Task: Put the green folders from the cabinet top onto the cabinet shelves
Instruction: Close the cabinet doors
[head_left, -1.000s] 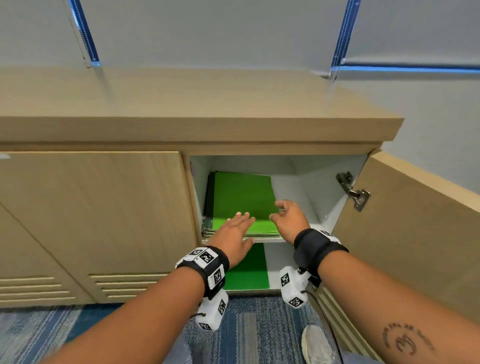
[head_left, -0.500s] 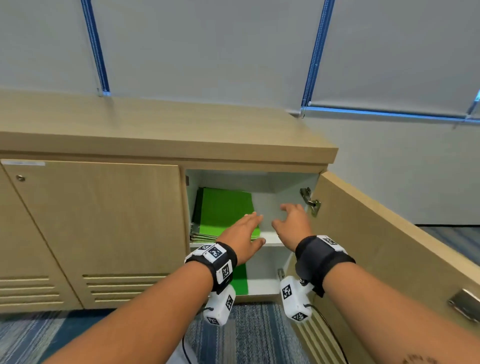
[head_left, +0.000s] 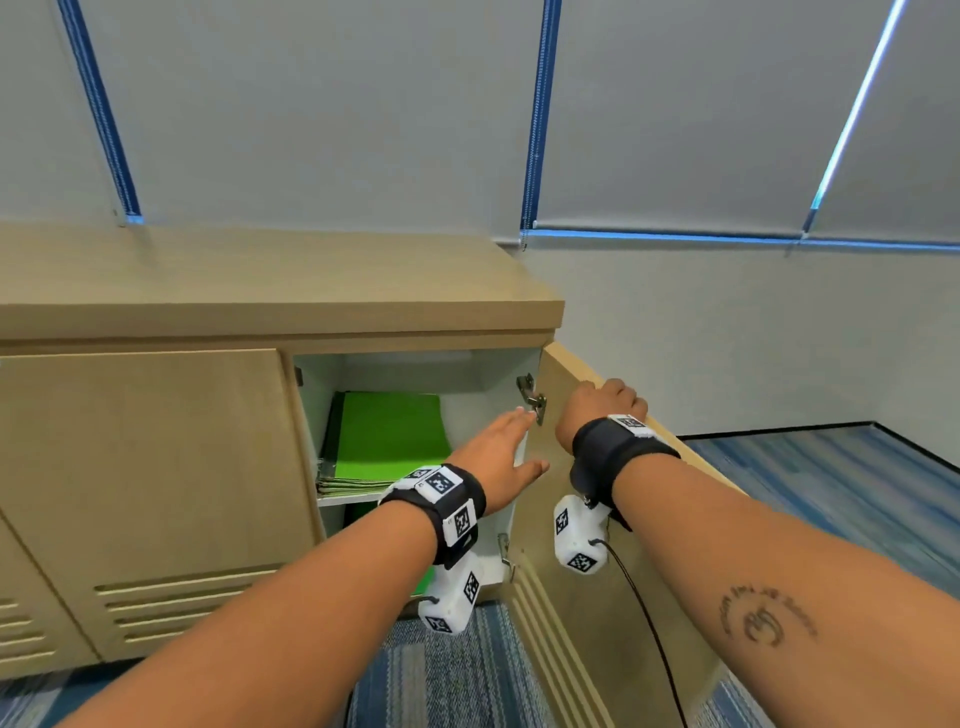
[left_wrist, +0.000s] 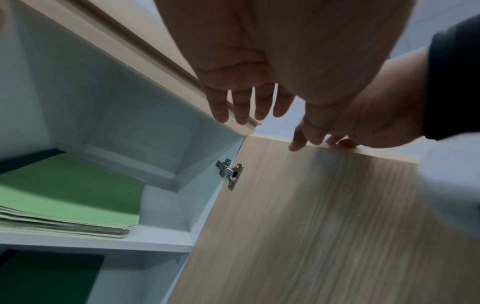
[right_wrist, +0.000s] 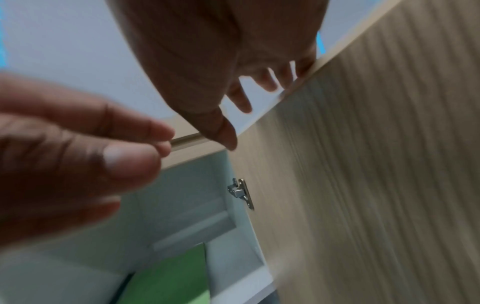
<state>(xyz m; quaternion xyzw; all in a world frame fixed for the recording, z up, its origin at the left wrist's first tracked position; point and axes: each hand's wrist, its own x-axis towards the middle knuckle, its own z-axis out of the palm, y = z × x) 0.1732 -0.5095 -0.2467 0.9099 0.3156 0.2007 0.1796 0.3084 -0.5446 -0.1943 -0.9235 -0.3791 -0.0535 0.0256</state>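
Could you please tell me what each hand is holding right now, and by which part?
The right hand grips the open cabinet door by its top edge; the left hand holds nothing.

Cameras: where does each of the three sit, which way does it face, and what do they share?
Head: on the person's head, looking forward and down at the open cabinet; both forearms, left hand and right hand show.
Left wrist: under the left wrist, looking up along the open palm at green folders and door.
Right wrist: under the right wrist, along fingers hooked over the door's top edge.
All three share the upper hinge.
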